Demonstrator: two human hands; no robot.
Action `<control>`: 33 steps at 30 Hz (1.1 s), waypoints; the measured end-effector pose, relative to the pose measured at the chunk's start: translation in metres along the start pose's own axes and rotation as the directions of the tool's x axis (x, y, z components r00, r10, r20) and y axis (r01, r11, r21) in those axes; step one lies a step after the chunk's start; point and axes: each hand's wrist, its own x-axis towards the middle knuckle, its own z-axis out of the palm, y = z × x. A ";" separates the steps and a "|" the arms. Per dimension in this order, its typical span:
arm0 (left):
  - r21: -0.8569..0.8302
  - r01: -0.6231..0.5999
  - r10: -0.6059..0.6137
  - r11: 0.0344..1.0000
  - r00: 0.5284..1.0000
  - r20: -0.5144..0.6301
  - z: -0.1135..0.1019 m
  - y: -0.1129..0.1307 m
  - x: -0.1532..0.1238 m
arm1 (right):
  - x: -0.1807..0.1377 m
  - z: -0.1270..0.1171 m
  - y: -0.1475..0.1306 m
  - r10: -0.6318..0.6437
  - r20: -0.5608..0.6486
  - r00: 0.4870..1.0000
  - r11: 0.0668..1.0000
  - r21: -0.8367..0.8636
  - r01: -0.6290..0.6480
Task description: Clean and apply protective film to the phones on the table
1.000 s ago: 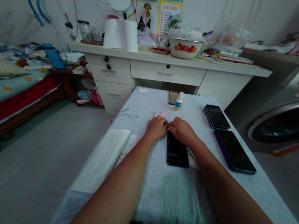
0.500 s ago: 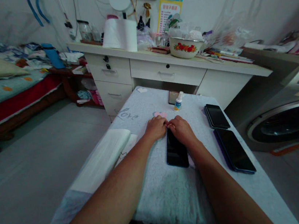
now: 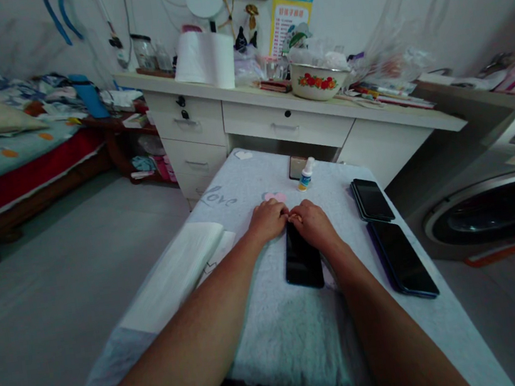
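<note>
A black smartphone [image 3: 302, 260] lies face up on the cloth-covered table, its far end covered by my fingers. My left hand [image 3: 268, 219] is closed at the phone's far left corner, fingertips curled in against it. From the other side, my right hand [image 3: 312, 222] grips the same end, its thumb and fingers bent together over the top edge. The fingertips of both hands meet there; whether anything small is pinched between them is hidden. Just beyond stands a small white spray bottle [image 3: 306, 175] with a blue and yellow label. Behind it lies another phone [image 3: 297, 166].
At the table's right side lie a small stack of dark devices [image 3: 372, 199] and a larger dark phone [image 3: 403, 259]. Folded white tissue [image 3: 177, 273] rests along the left edge. A white desk [image 3: 286, 124] borders the far side; a washing machine [image 3: 485, 156] stands right.
Both hands keep their place at the phone's far end, with hardly any finger movement visible. The whole view has shifted very slightly.
</note>
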 end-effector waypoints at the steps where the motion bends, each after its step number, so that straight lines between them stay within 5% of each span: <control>1: -0.001 -0.001 0.001 1.000 1.000 -0.001 0.000 0.000 0.000 | 0.000 0.000 0.001 0.006 0.002 1.000 1.000 -0.005 -0.006; 33: -0.027 -0.024 0.023 0.999 1.000 -0.019 0.002 -0.001 0.000 | -0.017 -0.021 0.045 0.146 0.088 0.985 0.987 -0.080 -0.139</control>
